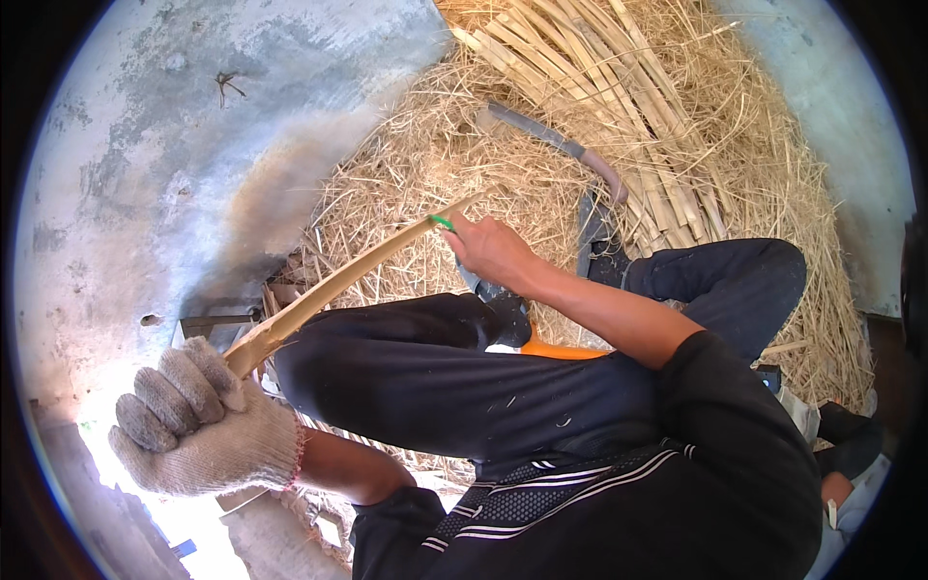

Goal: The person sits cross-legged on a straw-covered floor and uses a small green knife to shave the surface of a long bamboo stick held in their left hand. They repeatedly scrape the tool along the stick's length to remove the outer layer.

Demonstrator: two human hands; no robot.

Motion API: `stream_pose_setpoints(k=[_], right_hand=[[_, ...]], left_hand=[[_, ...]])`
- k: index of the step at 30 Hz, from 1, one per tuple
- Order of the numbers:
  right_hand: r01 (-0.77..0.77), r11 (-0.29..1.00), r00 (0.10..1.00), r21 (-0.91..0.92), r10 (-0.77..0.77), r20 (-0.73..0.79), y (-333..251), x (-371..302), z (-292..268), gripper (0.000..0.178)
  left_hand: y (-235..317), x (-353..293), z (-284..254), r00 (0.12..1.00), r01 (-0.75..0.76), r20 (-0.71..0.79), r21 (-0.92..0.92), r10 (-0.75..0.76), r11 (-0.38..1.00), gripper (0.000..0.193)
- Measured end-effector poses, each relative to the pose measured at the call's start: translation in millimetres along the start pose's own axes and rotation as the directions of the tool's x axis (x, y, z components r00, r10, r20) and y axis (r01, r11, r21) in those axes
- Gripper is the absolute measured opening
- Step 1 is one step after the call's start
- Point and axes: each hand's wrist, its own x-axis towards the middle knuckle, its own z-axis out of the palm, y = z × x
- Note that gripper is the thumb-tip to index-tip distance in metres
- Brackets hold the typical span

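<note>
1. Strip (pixel 338 277): slanting over straw's (pixel 411 145) left edge.
2. Gloved left hand (pixel 208 430): clamped round near end.
3. Bare right hand (pixel 491 253): pinched on far part, beside green piece (pixel 442 222).
4. Brace firmly; mind splinters.

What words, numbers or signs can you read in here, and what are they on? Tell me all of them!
None: no words, numbers or signs can be read.
Shirt: white stripes, no letters I can make out.
Strip and curved knife: no writing visible.
Wall: just stains and patches.
Small dark thing by the right sleeve: too small to tell.
</note>
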Motion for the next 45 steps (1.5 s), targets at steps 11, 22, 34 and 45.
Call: stream_pose_setpoints(k=[11, 22, 34, 45], right_hand=[[-0.071, 0.951, 0.99, -0.301, 0.03, -0.14, 115.5, 24.3, 45.7, 0.032], [-0.365, 0.909, 0.93, -0.202, 0.367, -0.03, 126.2, 39.8, 27.7, 0.036], [-0.279, 0.96, 0.96, 0.0, 0.278, 0.033, 177.1, 71.6, 43.5, 0.036], [-0.248, 0.958, 0.969, -0.147, 0.245, -0.033, 117.8, 59.0, 19.8, 0.031]], left_hand=[[2.0, 17.1, -18.0, 0.97, 0.173, 0.207, -0.207, -0.13, 0.963, 0.043], [15.0, 8.2, 8.3, 0.934, 0.307, 0.274, -0.289, -0.229, 0.907, 0.039], [8.4, 15.7, 16.7, 0.943, 0.297, 0.231, -0.261, -0.239, 0.919, 0.039], [-18.1, 48.8, 53.3, 0.871, 0.315, 0.448, -0.191, -0.203, 0.93, 0.041]])
